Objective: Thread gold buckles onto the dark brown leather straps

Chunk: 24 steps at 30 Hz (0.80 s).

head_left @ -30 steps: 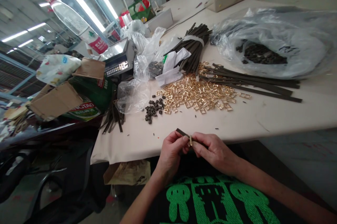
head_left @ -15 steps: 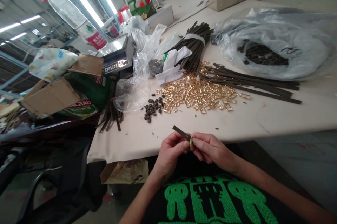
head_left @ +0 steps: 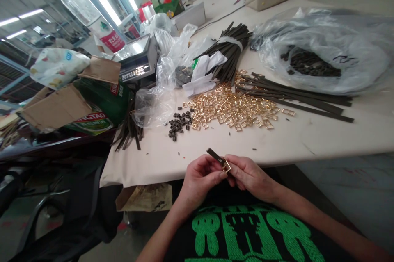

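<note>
In the head view, both my hands meet just in front of the table's near edge. My left hand (head_left: 200,178) is closed on a short dark strap (head_left: 214,154), whose free end sticks up to the left. A gold rectangular buckle (head_left: 227,167) sits on the strap between my two thumbs. The fingers of my right hand (head_left: 250,176) are closed at the buckle's right side; my curled fingers hide the strap's lower part. Beyond them lie a heap of gold buckles (head_left: 237,108) and a small pile of dark loops (head_left: 179,124).
Loose dark strips (head_left: 295,96) and a tied bundle (head_left: 229,53) lie behind the buckles. A clear plastic bag (head_left: 363,63) with dark pieces stands at right. To the left are a scale (head_left: 138,63), a plastic bottle (head_left: 78,7) and a green carton (head_left: 101,106).
The gold buckle has turned from edge-on to showing its open frame. The strap's free end has shifted slightly right. Both hands stay close together.
</note>
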Each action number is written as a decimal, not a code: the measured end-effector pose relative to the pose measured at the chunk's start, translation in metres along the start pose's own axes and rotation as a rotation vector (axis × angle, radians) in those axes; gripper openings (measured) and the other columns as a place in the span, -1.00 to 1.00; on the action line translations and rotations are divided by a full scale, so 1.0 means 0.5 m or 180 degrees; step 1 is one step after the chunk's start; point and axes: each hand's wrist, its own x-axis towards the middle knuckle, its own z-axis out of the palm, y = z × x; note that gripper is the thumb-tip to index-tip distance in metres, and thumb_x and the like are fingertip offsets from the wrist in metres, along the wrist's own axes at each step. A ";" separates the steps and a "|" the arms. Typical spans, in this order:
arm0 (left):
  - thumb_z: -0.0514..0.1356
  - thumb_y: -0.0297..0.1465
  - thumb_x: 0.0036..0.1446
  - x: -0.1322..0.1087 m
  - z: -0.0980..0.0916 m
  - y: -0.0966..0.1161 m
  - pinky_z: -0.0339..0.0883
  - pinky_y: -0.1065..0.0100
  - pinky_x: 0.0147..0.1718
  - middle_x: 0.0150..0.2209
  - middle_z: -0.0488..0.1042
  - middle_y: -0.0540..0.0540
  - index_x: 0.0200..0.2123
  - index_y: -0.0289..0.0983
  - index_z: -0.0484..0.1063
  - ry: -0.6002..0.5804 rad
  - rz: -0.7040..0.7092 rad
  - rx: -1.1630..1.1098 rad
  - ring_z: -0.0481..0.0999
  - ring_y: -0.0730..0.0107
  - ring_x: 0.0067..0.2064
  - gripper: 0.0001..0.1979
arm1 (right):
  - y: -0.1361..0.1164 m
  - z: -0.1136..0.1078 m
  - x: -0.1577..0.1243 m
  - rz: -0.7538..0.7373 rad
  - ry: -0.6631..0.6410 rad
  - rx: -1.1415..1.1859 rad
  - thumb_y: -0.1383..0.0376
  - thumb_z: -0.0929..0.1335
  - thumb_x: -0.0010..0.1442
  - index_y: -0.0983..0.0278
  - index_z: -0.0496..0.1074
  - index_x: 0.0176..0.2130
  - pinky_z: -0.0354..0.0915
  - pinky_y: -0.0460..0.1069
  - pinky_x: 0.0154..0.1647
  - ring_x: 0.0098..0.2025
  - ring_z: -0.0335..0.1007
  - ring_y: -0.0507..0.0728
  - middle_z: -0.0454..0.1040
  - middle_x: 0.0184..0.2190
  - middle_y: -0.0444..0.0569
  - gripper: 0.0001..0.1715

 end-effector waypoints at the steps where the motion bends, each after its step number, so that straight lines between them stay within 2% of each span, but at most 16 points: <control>1: 0.44 -0.35 -0.07 0.000 -0.003 -0.002 0.31 0.44 -0.46 -0.51 0.47 0.01 -0.39 -0.32 0.47 0.0028 0.0001 0.0025 0.47 0.48 -0.49 -0.75 | -0.001 0.000 0.000 -0.0024 -0.0009 -0.0068 -0.14 0.21 0.31 0.27 0.32 -0.35 0.01 -0.14 -0.68 -0.66 0.08 -0.06 0.28 -0.60 -0.21 -0.45; 4: 0.43 -0.35 -0.05 0.002 -0.012 -0.011 0.26 0.50 -0.49 -0.52 0.46 0.03 -0.39 -0.33 0.49 0.0162 -0.0012 0.0065 0.39 0.57 -0.53 -0.78 | -0.006 0.000 0.001 -0.0102 0.0012 -0.0397 -0.07 0.18 0.36 0.27 0.36 -0.35 0.06 -0.12 -0.63 -0.63 0.12 -0.04 0.30 -0.59 -0.20 -0.48; 10: 0.40 -0.37 0.00 0.005 -0.020 -0.028 0.26 0.51 -0.51 -0.50 0.49 0.00 -0.31 -0.34 0.55 0.0242 -0.0195 -0.0079 0.38 0.58 -0.53 -0.80 | -0.008 -0.001 0.002 -0.0276 -0.0018 -0.0976 0.10 0.14 0.41 0.29 0.41 -0.34 0.19 -0.07 -0.41 -0.49 0.30 0.05 0.38 -0.56 -0.13 -0.54; 19: 0.37 -0.34 0.03 0.006 -0.012 -0.024 0.22 0.50 -0.52 -0.56 0.46 0.01 -0.43 -0.36 0.51 0.0421 -0.0104 0.0078 0.34 0.58 -0.55 -0.81 | -0.010 0.000 0.000 -0.0293 -0.0073 -0.0859 0.19 0.15 0.39 0.27 0.37 -0.39 0.19 -0.08 -0.42 -0.50 0.28 0.03 0.37 -0.55 -0.15 -0.61; 24: 0.33 -0.34 0.09 0.007 -0.014 -0.035 0.19 0.50 -0.50 -0.58 0.43 0.05 -0.44 -0.33 0.46 0.0677 0.0105 0.0074 0.32 0.58 -0.54 -0.81 | -0.015 0.000 -0.005 -0.0266 -0.0039 -0.1188 0.26 0.16 0.34 0.26 0.35 -0.40 0.19 -0.07 -0.39 -0.47 0.32 0.05 0.40 -0.53 -0.12 -0.67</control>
